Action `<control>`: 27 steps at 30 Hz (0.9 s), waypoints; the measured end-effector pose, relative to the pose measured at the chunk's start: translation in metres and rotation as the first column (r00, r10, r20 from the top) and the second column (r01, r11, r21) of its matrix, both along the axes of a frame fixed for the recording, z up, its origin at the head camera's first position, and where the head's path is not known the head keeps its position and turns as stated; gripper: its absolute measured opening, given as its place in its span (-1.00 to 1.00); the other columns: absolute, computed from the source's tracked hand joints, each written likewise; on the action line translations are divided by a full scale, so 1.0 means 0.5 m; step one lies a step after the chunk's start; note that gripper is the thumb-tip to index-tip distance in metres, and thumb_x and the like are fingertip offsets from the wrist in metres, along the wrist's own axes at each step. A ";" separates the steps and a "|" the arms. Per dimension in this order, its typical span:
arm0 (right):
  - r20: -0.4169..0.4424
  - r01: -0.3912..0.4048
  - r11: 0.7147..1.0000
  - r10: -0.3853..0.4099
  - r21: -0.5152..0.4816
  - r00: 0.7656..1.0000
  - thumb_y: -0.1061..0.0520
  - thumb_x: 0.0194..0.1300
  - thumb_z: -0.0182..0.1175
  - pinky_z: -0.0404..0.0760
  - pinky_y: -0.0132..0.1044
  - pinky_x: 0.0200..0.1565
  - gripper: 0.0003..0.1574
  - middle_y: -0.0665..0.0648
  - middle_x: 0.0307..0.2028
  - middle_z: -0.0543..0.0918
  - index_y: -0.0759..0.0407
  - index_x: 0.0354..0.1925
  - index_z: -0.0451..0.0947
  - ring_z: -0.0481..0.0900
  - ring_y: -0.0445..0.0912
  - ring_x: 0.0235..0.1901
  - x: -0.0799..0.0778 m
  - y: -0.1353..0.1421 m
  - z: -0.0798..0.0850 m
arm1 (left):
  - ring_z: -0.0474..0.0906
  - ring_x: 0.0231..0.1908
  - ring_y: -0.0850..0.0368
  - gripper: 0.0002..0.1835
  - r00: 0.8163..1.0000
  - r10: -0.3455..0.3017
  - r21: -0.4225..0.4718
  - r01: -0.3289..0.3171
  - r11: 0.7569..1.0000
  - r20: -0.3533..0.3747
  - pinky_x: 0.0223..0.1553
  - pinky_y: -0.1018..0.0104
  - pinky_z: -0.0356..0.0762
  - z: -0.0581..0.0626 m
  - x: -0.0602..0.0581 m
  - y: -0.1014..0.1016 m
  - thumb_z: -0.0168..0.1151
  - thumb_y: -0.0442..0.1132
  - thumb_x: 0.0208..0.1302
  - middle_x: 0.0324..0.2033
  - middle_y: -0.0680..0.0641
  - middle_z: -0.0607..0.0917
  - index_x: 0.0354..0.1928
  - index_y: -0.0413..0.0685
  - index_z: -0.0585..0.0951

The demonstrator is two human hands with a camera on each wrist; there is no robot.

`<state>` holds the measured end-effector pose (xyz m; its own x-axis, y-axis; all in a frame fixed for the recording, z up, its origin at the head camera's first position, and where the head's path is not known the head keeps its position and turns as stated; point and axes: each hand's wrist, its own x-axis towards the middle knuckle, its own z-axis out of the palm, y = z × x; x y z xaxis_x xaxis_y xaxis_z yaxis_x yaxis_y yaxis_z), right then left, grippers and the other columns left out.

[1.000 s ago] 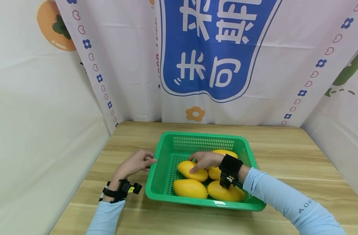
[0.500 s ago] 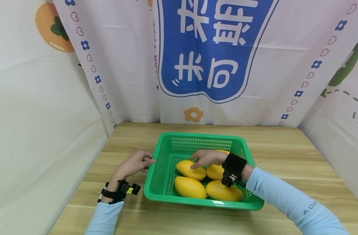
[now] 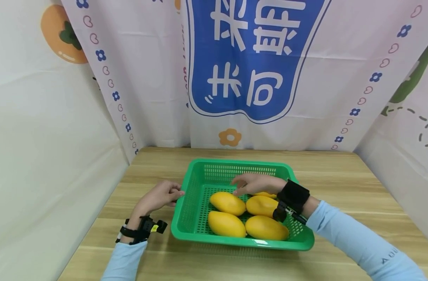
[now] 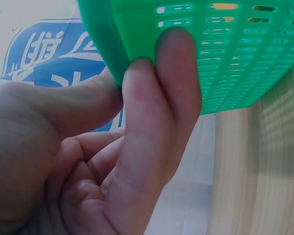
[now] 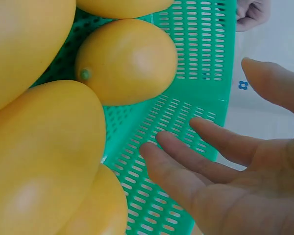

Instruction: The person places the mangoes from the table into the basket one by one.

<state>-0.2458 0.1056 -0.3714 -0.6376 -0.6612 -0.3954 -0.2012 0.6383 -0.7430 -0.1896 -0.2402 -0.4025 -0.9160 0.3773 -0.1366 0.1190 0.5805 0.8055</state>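
A green slotted plastic basket (image 3: 240,161) sits on the table with several yellow mangoes lying in it. My left hand (image 3: 161,195) grips the basket's left rim; in the left wrist view the thumb and curled fingers (image 4: 142,117) pinch the green edge. Over the back of the basket hovers my right hand (image 3: 257,183), holding nothing. Its fingers (image 5: 174,181) are spread apart in the right wrist view, clear of the nearest mango (image 5: 130,63). In the head view this hand and wrist partly cover the rearmost mango (image 3: 265,194). The front-left mango (image 3: 227,224) lies near the front wall.
The wood-grain table (image 3: 157,164) extends around the basket on all sides. Behind it hangs a white printed curtain (image 3: 157,97) with a blue sign; more white cloth encloses both sides. Each wrist carries a strapped black camera (image 3: 294,195).
My right hand has let go of the left middle mango and drawn up, back and to the right. The front-left mango has turned slightly. My left hand stays on the rim.
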 end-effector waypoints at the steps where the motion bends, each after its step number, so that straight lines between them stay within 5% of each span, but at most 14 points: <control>1: -0.001 0.003 1.000 -0.003 -0.004 1.000 -0.02 0.48 0.15 0.40 0.08 0.36 -0.31 0.29 0.40 0.36 0.15 0.45 0.25 0.34 0.17 0.38 0.001 0.002 0.003 | 0.67 -0.32 0.15 -0.71 1.000 0.002 -0.002 -0.002 1.000 0.000 -0.15 0.06 0.76 0.000 0.000 0.000 0.09 -0.27 0.50 -0.36 -0.08 0.74 0.05 -0.36 0.62; 22: -0.026 0.072 0.989 -0.076 -0.128 0.997 -0.09 0.51 0.10 0.35 0.11 0.40 -0.30 0.30 0.37 0.38 0.10 0.46 0.22 0.35 0.19 0.36 -0.007 0.080 0.062 | 0.51 -0.45 0.14 -0.78 1.000 0.005 -0.018 -0.005 1.000 -0.012 -0.17 0.05 0.76 0.006 0.002 0.005 0.10 -0.26 0.50 -0.60 0.05 0.37 -0.10 -0.29 0.64; 27: -0.047 0.089 0.987 -0.097 -0.135 0.994 -0.07 0.50 0.11 0.39 0.10 0.38 -0.34 0.28 0.35 0.41 0.07 0.44 0.25 0.38 0.17 0.34 -0.006 0.097 0.070 | 0.59 -0.40 0.14 -0.78 1.000 0.012 -0.014 -0.012 1.000 -0.005 -0.16 0.05 0.76 0.003 0.003 0.003 0.10 -0.27 0.49 -0.56 0.04 0.49 -0.09 -0.29 0.64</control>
